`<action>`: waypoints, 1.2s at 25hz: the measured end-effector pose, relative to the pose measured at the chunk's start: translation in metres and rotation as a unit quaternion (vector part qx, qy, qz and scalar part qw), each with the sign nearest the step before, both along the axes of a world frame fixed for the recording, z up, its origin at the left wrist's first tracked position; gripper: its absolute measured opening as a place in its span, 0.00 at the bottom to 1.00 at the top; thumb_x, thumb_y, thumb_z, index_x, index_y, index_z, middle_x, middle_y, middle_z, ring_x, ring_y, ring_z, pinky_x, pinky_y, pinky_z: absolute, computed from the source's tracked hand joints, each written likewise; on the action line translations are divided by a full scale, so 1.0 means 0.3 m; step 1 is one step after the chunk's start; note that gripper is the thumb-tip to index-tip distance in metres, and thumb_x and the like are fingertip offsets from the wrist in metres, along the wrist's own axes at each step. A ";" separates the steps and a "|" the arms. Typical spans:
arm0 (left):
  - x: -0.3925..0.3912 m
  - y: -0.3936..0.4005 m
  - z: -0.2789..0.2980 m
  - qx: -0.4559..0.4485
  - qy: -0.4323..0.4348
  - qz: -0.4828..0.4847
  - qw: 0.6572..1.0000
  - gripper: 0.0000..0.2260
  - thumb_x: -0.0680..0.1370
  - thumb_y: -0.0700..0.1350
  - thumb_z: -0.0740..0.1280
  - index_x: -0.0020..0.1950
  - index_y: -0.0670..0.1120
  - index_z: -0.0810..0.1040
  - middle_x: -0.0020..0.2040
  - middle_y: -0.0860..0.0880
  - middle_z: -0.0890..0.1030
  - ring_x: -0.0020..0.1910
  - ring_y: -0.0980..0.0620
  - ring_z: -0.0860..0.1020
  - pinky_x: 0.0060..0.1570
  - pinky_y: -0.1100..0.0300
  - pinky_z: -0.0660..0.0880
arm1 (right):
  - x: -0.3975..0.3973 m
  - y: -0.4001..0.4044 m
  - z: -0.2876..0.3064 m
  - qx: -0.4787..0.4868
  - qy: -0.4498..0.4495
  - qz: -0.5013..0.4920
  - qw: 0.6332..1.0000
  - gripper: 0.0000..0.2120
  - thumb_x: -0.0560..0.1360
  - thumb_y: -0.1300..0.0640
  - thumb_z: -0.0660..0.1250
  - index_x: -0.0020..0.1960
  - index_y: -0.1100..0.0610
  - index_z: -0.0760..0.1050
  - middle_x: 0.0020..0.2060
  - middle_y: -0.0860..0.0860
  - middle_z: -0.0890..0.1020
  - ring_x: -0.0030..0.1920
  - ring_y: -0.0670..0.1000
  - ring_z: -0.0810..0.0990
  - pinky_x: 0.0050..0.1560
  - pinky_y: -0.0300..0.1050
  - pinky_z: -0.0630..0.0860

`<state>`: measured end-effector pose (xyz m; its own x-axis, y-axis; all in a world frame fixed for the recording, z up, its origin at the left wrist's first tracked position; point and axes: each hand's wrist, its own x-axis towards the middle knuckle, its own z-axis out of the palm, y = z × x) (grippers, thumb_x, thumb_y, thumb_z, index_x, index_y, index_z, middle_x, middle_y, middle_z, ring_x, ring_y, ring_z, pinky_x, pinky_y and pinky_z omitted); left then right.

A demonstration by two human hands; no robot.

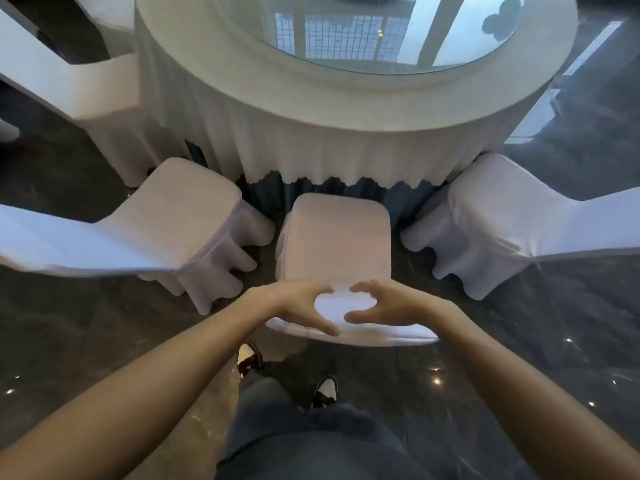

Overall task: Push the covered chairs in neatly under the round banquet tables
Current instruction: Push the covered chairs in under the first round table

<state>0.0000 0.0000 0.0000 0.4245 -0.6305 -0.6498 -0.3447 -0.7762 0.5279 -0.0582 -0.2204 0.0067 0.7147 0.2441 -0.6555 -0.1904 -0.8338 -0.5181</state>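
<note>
A white-covered chair [337, 240] stands directly in front of me, its seat front touching the pleated skirt of the round banquet table [346, 109]. My left hand [298, 304] and my right hand [388, 304] both rest on the top edge of this chair's back, fingers spread and curved over it, thumbs on my side. Whether they clamp the back or only press on it is unclear. A glass disc [381, 32] lies on the table top.
A covered chair [180, 223] stands left of mine and another [502, 216] to the right, both angled toward the table. A further covered chair [97, 95] sits at far left. The floor [519, 358] is dark polished stone. My shoes show below the chair back.
</note>
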 end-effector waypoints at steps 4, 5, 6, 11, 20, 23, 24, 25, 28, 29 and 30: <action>-0.066 0.007 -0.074 0.042 0.026 -0.024 0.998 0.41 0.68 0.62 0.75 0.75 0.50 0.64 0.71 0.51 0.69 0.68 0.48 0.68 0.68 0.50 0.67 | -0.092 -0.006 -0.067 -0.046 0.040 0.053 0.997 0.40 0.64 0.28 0.67 0.71 0.45 0.66 0.66 0.44 0.73 0.63 0.49 0.72 0.64 0.48 0.70; -0.087 0.003 -0.103 0.044 0.007 -0.033 0.998 0.37 0.69 0.59 0.76 0.73 0.49 0.66 0.67 0.50 0.72 0.65 0.48 0.71 0.64 0.52 0.69 | -0.114 -0.008 -0.093 -0.070 0.029 0.072 0.995 0.36 0.66 0.33 0.68 0.70 0.45 0.67 0.64 0.46 0.74 0.61 0.50 0.73 0.62 0.49 0.71; -0.111 -0.002 -0.130 0.043 -0.021 -0.039 0.998 0.32 0.70 0.56 0.75 0.69 0.50 0.69 0.62 0.49 0.74 0.61 0.48 0.72 0.60 0.53 0.71 | -0.132 -0.008 -0.113 -0.098 0.002 0.088 0.991 0.31 0.68 0.41 0.68 0.69 0.46 0.67 0.62 0.48 0.75 0.59 0.52 0.74 0.59 0.50 0.72; -0.172 0.000 -0.218 0.018 -0.137 -0.001 0.990 0.21 0.74 0.42 0.69 0.66 0.51 0.72 0.59 0.49 0.78 0.59 0.48 0.75 0.59 0.50 0.73 | -0.197 0.016 -0.155 -0.128 -0.104 0.055 0.985 0.25 0.67 0.59 0.65 0.64 0.48 0.71 0.57 0.49 0.79 0.55 0.55 0.76 0.53 0.53 0.76; -0.004 0.017 -0.242 -0.019 -0.159 0.059 0.985 0.26 0.73 0.37 0.68 0.70 0.53 0.75 0.62 0.49 0.80 0.61 0.48 0.76 0.60 0.53 0.71 | -0.056 0.053 -0.174 -0.133 -0.198 -0.014 0.971 0.17 0.68 0.58 0.67 0.57 0.49 0.77 0.50 0.47 0.82 0.51 0.53 0.79 0.47 0.47 0.74; 0.131 -0.008 -0.237 -0.018 -0.173 0.083 0.981 0.27 0.74 0.36 0.67 0.71 0.55 0.73 0.64 0.49 0.79 0.61 0.48 0.76 0.60 0.54 0.71 | 0.076 0.038 -0.164 -0.145 -0.214 -0.040 0.965 0.17 0.70 0.56 0.68 0.58 0.49 0.78 0.52 0.48 0.83 0.52 0.54 0.80 0.50 0.48 0.74; 0.188 -0.021 -0.238 -0.014 -0.174 0.089 0.981 0.27 0.74 0.36 0.67 0.71 0.56 0.73 0.62 0.48 0.80 0.59 0.48 0.77 0.58 0.54 0.72 | 0.133 0.028 -0.164 -0.157 -0.215 -0.048 0.963 0.19 0.69 0.57 0.67 0.60 0.49 0.78 0.52 0.49 0.83 0.53 0.54 0.80 0.51 0.48 0.74; 0.233 -0.036 -0.236 -0.014 -0.175 0.097 0.980 0.27 0.74 0.36 0.67 0.71 0.56 0.73 0.61 0.48 0.80 0.57 0.48 0.78 0.56 0.55 0.73 | 0.182 0.019 -0.159 -0.168 -0.217 -0.052 0.960 0.21 0.68 0.59 0.67 0.60 0.49 0.78 0.52 0.50 0.83 0.53 0.54 0.80 0.50 0.48 0.74; 0.380 -0.078 -0.228 -0.033 -0.163 0.114 0.979 0.25 0.74 0.36 0.68 0.68 0.55 0.76 0.55 0.48 0.82 0.51 0.48 0.79 0.48 0.55 0.75 | 0.328 0.000 -0.147 -0.198 -0.221 -0.064 0.953 0.19 0.67 0.62 0.66 0.56 0.49 0.79 0.46 0.50 0.84 0.46 0.55 0.80 0.43 0.47 0.72; 0.428 -0.088 -0.226 -0.034 -0.163 0.116 0.979 0.24 0.73 0.36 0.68 0.66 0.55 0.78 0.53 0.48 0.82 0.49 0.47 0.79 0.46 0.55 0.75 | 0.376 -0.004 -0.143 -0.210 -0.219 -0.068 0.951 0.18 0.67 0.62 0.66 0.55 0.50 0.80 0.44 0.50 0.83 0.45 0.55 0.80 0.40 0.47 0.70; 0.478 -0.097 -0.223 -0.034 -0.164 0.119 0.979 0.24 0.73 0.36 0.67 0.65 0.56 0.79 0.51 0.48 0.83 0.47 0.47 0.79 0.44 0.54 0.75 | 0.424 -0.008 -0.139 -0.219 -0.216 -0.071 0.949 0.17 0.66 0.62 0.66 0.53 0.50 0.80 0.42 0.50 0.83 0.43 0.55 0.79 0.39 0.46 0.69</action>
<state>0.1433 -0.0290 -0.0670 0.7437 -0.5254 -0.4132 -0.3180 -0.8218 0.4727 0.0689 -0.2229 -0.0349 0.9452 -0.1029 -0.3098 -0.1653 -0.9693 -0.1823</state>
